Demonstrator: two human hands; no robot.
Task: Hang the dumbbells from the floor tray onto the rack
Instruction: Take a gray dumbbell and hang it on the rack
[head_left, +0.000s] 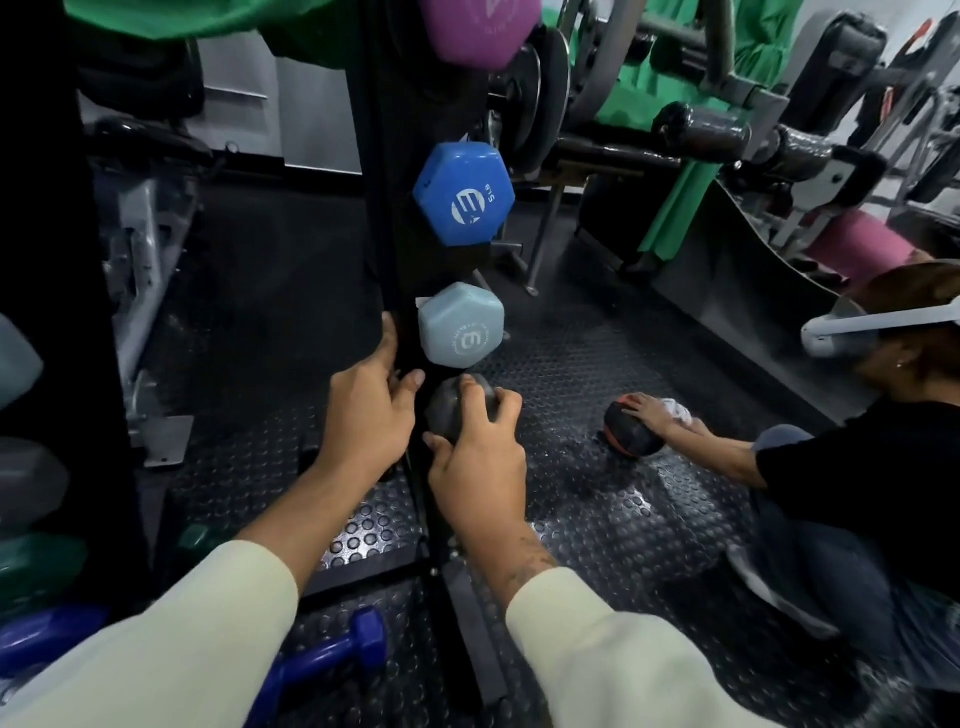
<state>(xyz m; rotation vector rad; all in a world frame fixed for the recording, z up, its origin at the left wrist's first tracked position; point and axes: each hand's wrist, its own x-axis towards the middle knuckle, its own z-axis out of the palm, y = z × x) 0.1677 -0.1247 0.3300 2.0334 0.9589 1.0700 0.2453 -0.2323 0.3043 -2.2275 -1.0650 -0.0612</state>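
A black upright rack (387, 218) stands in the middle of the view. On its right side hang a purple dumbbell (470, 31) at the top, a blue one (465, 195) below it and a pale grey-blue one (461, 326) lower still. My right hand (478, 457) grips the end of a dark grey dumbbell (451, 408) at the lowest slot, just under the pale one. My left hand (366, 410) rests against the rack post beside it, fingers fairly straight. A dark blue dumbbell (332, 652) lies on the floor near my left sleeve.
More dumbbells, grey, green and blue (31, 519), line the left edge. A seated person (857, 467) at the right wears a headset and wipes a black-and-red ball (631, 426) on the studded rubber floor. Weight machines (701, 130) stand behind.
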